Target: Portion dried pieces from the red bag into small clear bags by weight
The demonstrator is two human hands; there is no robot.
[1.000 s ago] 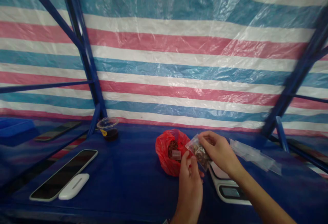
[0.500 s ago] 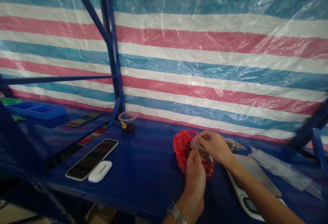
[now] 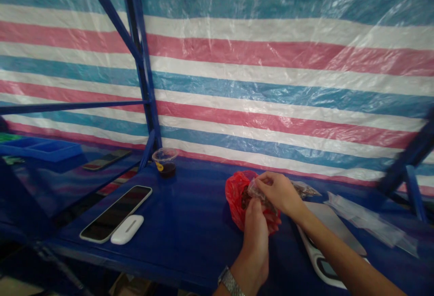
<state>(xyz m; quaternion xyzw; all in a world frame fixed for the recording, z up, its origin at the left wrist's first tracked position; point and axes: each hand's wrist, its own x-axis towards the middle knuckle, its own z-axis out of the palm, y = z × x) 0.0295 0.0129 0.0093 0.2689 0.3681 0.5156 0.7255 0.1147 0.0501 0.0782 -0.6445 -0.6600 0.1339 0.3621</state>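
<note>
A clear plastic bag (image 3: 257,189) is pinched between my two hands, above an open red plastic bag (image 3: 234,195). Brown bits (image 3: 245,197), too small to name, show inside the red bag. My left hand (image 3: 256,228), with a metal watch (image 3: 230,281) on its wrist, grips the clear bag from the near side. From the right, my right hand (image 3: 278,193) closes thumb and fingers on the bag's upper edge. What lies under the hands is partly hidden.
Right of my hands sit a kitchen scale (image 3: 325,260), a filled clear bag (image 3: 305,189) and flat clear bags (image 3: 369,219). Leftward are a phone (image 3: 117,214), a white case (image 3: 128,229) and a lidded cup (image 3: 165,163). A blue tray (image 3: 50,149) stands beyond the blue frame post (image 3: 144,70).
The view has shifted slightly, so everything sits a little further left. Both hands keep hold of the clear bag, whose top looks more bunched under my right fingers.
</note>
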